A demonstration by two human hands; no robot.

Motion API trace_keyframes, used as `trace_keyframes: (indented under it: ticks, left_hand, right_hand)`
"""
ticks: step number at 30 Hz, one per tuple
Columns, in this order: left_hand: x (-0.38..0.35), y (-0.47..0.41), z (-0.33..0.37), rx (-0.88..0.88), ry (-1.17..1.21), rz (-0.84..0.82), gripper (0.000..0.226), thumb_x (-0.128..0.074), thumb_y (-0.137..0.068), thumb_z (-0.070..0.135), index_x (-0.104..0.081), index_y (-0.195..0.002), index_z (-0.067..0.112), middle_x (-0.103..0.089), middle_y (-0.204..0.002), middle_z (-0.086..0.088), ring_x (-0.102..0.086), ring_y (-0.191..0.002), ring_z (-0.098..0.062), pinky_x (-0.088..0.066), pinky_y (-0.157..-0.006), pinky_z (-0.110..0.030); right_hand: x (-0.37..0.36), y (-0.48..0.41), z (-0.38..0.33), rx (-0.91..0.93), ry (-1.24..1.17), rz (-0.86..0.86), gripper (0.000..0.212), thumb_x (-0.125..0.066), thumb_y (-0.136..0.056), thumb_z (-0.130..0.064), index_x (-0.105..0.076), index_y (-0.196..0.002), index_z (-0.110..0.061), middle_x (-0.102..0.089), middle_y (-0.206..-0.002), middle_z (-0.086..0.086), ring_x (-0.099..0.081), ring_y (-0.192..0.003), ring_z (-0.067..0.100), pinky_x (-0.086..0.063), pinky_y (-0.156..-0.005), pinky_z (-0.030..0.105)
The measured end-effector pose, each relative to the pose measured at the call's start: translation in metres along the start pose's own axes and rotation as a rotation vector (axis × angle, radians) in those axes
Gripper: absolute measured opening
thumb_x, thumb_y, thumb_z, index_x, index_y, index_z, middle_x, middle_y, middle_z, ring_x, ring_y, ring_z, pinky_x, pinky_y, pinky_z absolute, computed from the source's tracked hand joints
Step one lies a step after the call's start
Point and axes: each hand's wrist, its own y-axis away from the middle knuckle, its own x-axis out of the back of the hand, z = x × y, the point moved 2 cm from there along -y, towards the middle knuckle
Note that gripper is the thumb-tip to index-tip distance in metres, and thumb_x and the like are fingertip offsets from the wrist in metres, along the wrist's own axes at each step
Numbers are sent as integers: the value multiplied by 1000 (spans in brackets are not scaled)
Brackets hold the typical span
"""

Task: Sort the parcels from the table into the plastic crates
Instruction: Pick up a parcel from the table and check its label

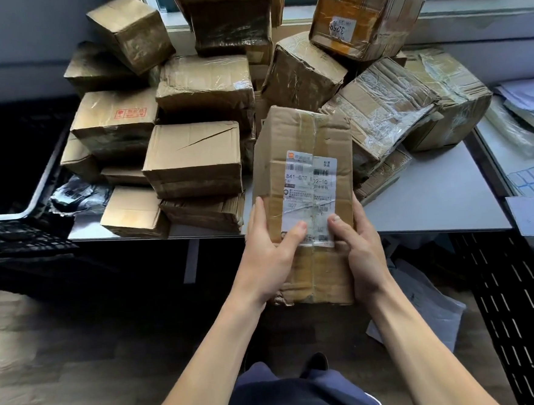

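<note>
A long cardboard parcel [302,143] with a white shipping label facing me is held up in front of the table's near edge. My left hand [269,252] grips its lower left side, thumb lying across the label. My right hand [358,243] grips the lower right side, thumb also on the label. Behind it, several brown taped parcels [193,157] lie heaped on the grey table [423,197]. A black plastic crate [9,157] with a pale rim stands to the left of the table. Another black slotted crate [519,305] sits on the floor at the right.
A grey plastic mailer bag [78,193] lies at the table's left front corner. Papers and plastic sleeves [524,111] cover a second table at the right. White sheets [424,305] lie on the floor under the table. Wooden floor spreads at the lower left.
</note>
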Motion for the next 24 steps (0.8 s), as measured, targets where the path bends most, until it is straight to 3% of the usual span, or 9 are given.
trace_keyframes:
  ticks: [2, 4, 6, 10, 13, 15, 19, 22, 24]
  left_hand:
    - [-9, -1, 6, 10, -134, -18, 94, -67, -91, 58, -13, -165, 34, -20, -172, 4, -17, -159, -14, -22, -129, -47]
    - [-18, 0, 12, 1, -294, -43, 100, -62, -100, 45, 10, -165, 22, 12, -174, 6, 15, -158, -7, 5, -131, -39]
    - [-25, 0, 14, -19, -371, -56, 99, -58, -103, 39, 17, -163, 17, 23, -171, 5, 25, -154, -5, 18, -124, -31]
    - [-27, -3, 10, 22, -378, -65, 99, -57, -103, 40, 19, -163, 17, 25, -171, 5, 26, -154, -5, 19, -120, -30]
    - [-24, -2, 8, 3, -364, -57, 101, -61, -101, 42, 15, -164, 19, 20, -172, 8, 22, -155, -3, 15, -126, -32]
    - [-17, -5, 5, 10, -293, -19, 105, -66, -96, 47, 8, -166, 22, 11, -174, 9, 13, -158, -3, 1, -131, -39]
    - [1, -9, -4, 38, -89, 60, 99, -78, -77, 68, -29, -158, 43, -42, -162, 6, -42, -149, -13, -40, -120, -45]
    - [13, -9, -5, 0, 76, 19, 62, -85, -86, 35, -55, -141, 35, -71, -130, 9, -67, -119, -6, -56, -99, -28]
    - [20, -6, -6, 16, 155, 6, 59, -83, -87, 26, -58, -140, 29, -75, -121, 11, -72, -111, -6, -57, -95, -25]
  right_hand:
    - [6, -6, 6, -76, -85, 33, 49, -54, -100, -13, -54, -147, -28, -73, -129, 9, -69, -118, 38, -54, -103, 60]
    - [8, -8, 11, -138, -197, 64, 50, -54, -92, -19, -59, -141, -26, -71, -131, 16, -67, -117, 44, -50, -104, 65]
    - [9, -10, 16, -198, -302, 93, 46, -48, -94, -16, -60, -139, -21, -68, -133, 20, -68, -110, 41, -50, -104, 63]
    - [10, -9, 21, -239, -356, 80, 47, -43, -98, -15, -58, -141, -17, -69, -131, 22, -70, -107, 40, -55, -97, 60]
    - [6, -9, 18, -208, -288, 87, 45, -48, -93, -16, -63, -135, -20, -70, -130, 20, -69, -109, 41, -53, -101, 63]
    - [2, -8, 13, -164, -195, 94, 49, -53, -87, -19, -64, -135, -23, -72, -129, 17, -67, -117, 43, -50, -104, 67]
    - [-10, -7, 2, -40, -9, 103, 53, -50, -98, -4, -58, -144, -30, -76, -122, 3, -72, -114, 30, -58, -98, 48]
    - [-25, -1, -7, 57, 86, 105, 63, -50, -98, 4, -51, -150, -31, -75, -126, -6, -72, -114, 14, -59, -95, 30]
    - [-32, 3, -9, 78, 108, 107, 68, -52, -98, 6, -46, -155, -29, -73, -129, -10, -70, -116, 8, -57, -97, 26]
